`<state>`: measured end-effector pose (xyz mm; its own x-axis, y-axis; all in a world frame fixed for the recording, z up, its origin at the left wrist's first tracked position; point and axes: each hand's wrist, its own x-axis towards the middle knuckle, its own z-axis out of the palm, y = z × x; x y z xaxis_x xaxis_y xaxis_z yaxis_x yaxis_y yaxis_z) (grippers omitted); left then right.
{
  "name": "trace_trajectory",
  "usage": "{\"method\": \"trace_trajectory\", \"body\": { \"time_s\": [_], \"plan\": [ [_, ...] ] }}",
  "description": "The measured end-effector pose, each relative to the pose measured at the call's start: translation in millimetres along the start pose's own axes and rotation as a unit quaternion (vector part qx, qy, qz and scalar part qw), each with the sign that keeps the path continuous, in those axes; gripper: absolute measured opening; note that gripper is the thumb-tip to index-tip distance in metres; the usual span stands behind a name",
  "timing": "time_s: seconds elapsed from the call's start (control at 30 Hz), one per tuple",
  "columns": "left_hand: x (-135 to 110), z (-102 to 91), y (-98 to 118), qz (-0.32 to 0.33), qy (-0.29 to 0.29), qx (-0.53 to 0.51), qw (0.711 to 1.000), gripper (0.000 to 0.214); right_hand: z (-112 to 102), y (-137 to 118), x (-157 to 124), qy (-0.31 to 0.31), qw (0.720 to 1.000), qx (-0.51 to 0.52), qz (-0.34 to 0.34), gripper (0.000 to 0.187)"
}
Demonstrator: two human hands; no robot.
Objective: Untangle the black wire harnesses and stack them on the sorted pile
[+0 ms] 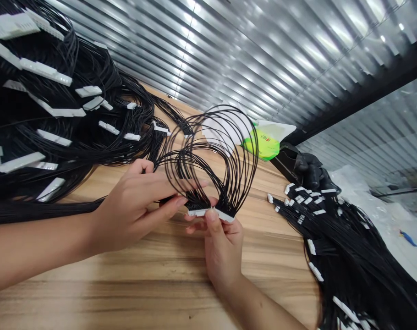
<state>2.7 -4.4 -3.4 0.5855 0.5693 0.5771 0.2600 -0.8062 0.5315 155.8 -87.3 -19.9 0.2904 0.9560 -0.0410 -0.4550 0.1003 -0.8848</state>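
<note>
The left hand (133,211) and right hand (222,247) are raised just above the middle of a wooden table (153,284), with a bundle of thin black wires (211,151) arching in loops between and above them. The wires end in two white multi-pin connectors (208,212), set nearly end to end (together they read almost as one strip). The right hand's thumb and fingers are closed in a tight pinch on those connectors. The left hand's fingers (170,184) are slightly parted and lie against the wires near the connectors, though how firmly they hold cannot be told.

A heap of black wire harnesses (46,110) with white connectors covers the table's left side, and a second heap (346,247) lies at its right edge. Near the far edge sit a green-and-white packet (263,142) and a black glove (308,169). Clear plastic sheeting (373,201) lies beyond the right edge, and a slatted metal blind (229,55) rises behind the table.
</note>
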Motion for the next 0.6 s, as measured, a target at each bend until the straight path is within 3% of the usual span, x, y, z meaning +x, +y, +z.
{"method": "trace_trajectory", "body": {
  "time_s": [0.27,0.6],
  "plan": [
    [-4.1,3.2,-0.7,-0.101,0.068,-0.059,0.991,0.01,0.0,0.9,-2.0,0.009,1.0,0.013,0.016,0.01],
    [1.8,0.1,-2.9,-0.053,0.053,-0.04,0.996,0.024,0.6,0.2,-1.9,0.013,1.0,0.006,0.007,0.012]
  ]
}}
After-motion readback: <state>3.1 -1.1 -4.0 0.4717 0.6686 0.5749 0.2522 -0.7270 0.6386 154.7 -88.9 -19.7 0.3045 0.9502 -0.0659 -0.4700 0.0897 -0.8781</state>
